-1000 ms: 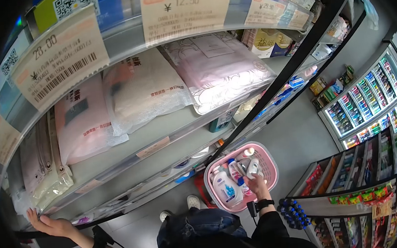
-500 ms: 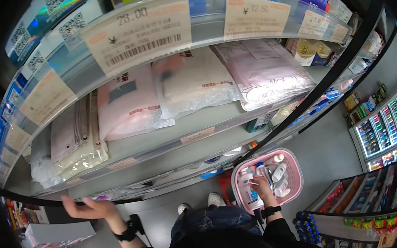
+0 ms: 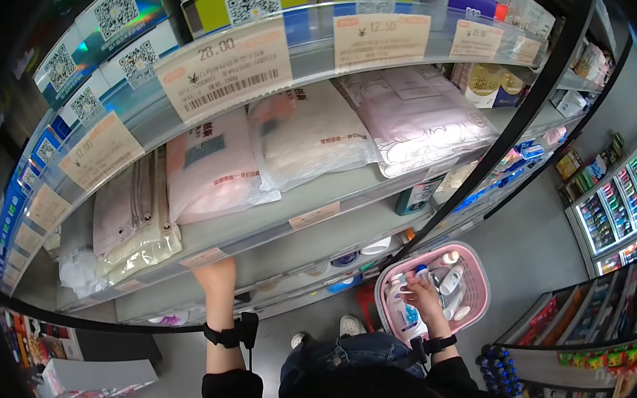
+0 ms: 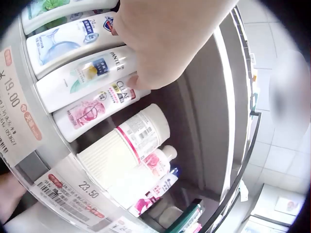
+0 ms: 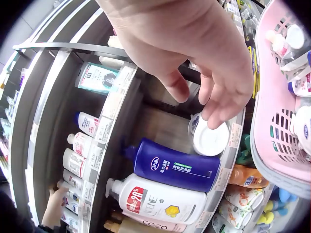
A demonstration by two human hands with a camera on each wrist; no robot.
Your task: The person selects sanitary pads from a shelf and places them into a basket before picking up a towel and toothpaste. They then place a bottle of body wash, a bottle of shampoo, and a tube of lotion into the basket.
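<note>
In the left wrist view my left hand [image 4: 163, 43] covers the cap end of a white Pantene bottle [image 4: 90, 75], with thumb and a fingertip on either side of it. A Clear bottle [image 4: 95, 111] with a pink print lies beside the thumb; a white bottle with a blue print [image 4: 68, 41] is on the other side. The head view shows the left hand [image 3: 216, 274] reaching in under the shelf edge. My right hand [image 3: 425, 299] hovers over the pink basket [image 3: 478, 276], fingers loosely bent and holding nothing. White and blue bottles [image 3: 406, 319] fill the basket.
Bagged soft packs [image 3: 313, 136] line the shelf above, behind price tags [image 3: 226, 68]. A dark shelf post [image 3: 493, 133] slants between the shelf bays. A paler display box [image 3: 100, 377] stands at left, and a rack of packets [image 3: 575, 321] at right.
My left hand has left the far left shelf end, passed below the shelf, and reached in among the bottles. The right hand stays over the basket while the head view shifts.
</note>
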